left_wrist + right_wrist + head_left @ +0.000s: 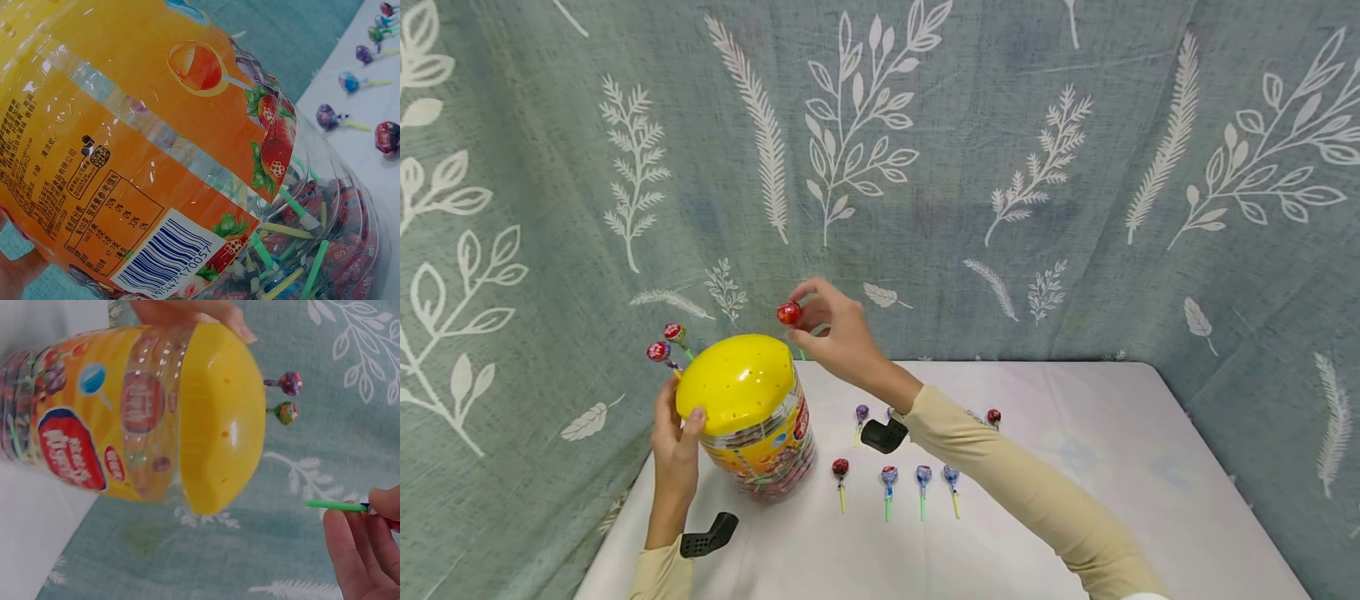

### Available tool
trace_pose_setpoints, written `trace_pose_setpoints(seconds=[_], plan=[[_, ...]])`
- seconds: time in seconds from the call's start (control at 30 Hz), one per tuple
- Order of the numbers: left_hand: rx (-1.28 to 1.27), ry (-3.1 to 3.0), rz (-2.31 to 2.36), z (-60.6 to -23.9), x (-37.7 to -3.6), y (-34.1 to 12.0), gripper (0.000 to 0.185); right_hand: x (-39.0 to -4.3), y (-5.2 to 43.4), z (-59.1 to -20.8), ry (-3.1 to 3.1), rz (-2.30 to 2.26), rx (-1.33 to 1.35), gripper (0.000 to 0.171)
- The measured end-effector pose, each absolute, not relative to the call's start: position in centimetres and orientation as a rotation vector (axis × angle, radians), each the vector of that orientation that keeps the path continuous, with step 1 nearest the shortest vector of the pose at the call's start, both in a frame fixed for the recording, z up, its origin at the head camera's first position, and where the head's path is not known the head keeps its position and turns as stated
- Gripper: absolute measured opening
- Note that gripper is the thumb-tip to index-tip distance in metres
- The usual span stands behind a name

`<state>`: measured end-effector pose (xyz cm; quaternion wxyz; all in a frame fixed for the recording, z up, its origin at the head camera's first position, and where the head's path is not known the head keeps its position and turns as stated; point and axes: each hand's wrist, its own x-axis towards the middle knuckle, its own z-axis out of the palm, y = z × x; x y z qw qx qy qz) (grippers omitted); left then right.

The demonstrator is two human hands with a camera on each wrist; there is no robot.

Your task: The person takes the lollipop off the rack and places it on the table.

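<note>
A clear plastic jar (767, 450) with an orange label and a yellow domed lid (735, 382) full of small holes stands at the table's left. Two lollipops (666, 342) stick out of the lid's far side. My left hand (676, 446) grips the jar's left side just under the lid. My right hand (838, 333) pinches a red lollipop (788, 313) above and right of the lid; its green stick (334, 505) points toward the lid (219, 419). The jar (187, 156) fills the left wrist view, packed with wrapped lollipops.
Several loose lollipops (898, 483) lie in a row on the white table (1112, 500) right of the jar, with two more (861, 414) behind. A leaf-patterned grey-green cloth (1000, 167) hangs behind and beside the table.
</note>
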<state>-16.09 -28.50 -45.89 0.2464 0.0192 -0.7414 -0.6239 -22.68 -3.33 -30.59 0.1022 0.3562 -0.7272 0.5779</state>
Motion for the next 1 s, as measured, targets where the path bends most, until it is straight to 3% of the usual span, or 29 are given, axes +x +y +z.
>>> trace_pose_setpoints(seconds=[1.0], plan=[[0.030, -2.033, -1.693, -45.9, -16.0, -28.7, 0.061, -21.2, 2.8, -32.6, -2.235, 1.745, 0.961, 0.035]])
